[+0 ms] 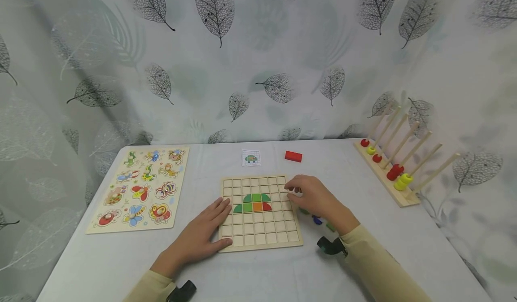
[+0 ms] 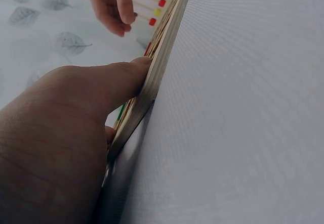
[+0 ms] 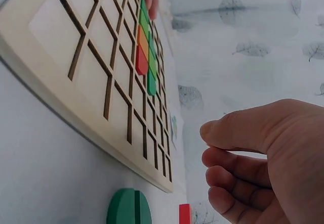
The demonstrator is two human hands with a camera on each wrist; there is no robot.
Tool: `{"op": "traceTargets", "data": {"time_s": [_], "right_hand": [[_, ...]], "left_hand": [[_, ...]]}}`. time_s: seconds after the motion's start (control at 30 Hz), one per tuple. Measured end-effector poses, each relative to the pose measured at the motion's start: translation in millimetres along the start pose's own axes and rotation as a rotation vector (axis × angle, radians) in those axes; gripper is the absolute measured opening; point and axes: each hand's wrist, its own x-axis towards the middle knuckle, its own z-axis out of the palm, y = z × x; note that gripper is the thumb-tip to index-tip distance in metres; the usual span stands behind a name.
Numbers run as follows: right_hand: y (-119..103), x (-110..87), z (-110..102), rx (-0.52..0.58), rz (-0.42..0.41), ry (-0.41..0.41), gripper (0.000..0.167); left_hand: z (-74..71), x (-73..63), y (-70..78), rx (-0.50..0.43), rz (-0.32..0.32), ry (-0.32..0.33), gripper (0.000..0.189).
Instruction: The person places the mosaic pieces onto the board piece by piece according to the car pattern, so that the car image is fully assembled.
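Note:
A wooden grid board (image 1: pixel 266 239) lies at the middle of the table. Several flat pieces fill cells in it: green ones (image 1: pixel 256 197), an orange square (image 1: pixel 257 207) and a red rounded piece (image 1: pixel 267 207). My left hand (image 1: pixel 202 232) rests at the board's left side, thumb on the near left corner, fingers extended along the left rim. Over the board's right edge hovers my right hand (image 1: pixel 317 199), its fingers loosely bent. Nothing shows between thumb and fingers in the right wrist view. Beside the board, partly under that hand, lie loose green pieces (image 3: pixel 121 206) and a blue piece (image 1: pixel 317 220).
A small printed card (image 1: pixel 251 158) and a red block (image 1: pixel 293 156) lie beyond the board. On the left is an insect picture puzzle (image 1: pixel 139 190). A wooden peg rack (image 1: pixel 387 176) with red and yellow beads stands at the right. A leaf-patterned curtain (image 1: pixel 258 59) hangs behind.

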Motion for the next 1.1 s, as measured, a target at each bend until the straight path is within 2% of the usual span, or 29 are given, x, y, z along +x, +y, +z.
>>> {"op": "traceTargets", "data": {"time_s": [0.37, 0.67, 0.93, 1.1], "right_hand": [[10.1, -6.5, -7.5, -0.031, 0.05, 0.011, 0.021], [17.8, -13.4, -11.3, -0.033, 0.103, -0.016, 0.018], [21.5, -18.3, -12.4, -0.046, 0.119, -0.033, 0.013], [25.7, -22.1, -11.1, -0.046, 0.108, -0.069, 0.017]], "left_hand": [[0.6, -1.1, -1.8, -0.004, -0.008, 0.002, 0.091], [0.6, -2.0, -1.9, -0.005, -0.01, -0.001, 0.091], [0.9, -1.9, -1.8, 0.0, -0.019, -0.006, 0.092], [2.1, -0.8, -1.7, -0.004, -0.035, -0.014, 0.093]]}}
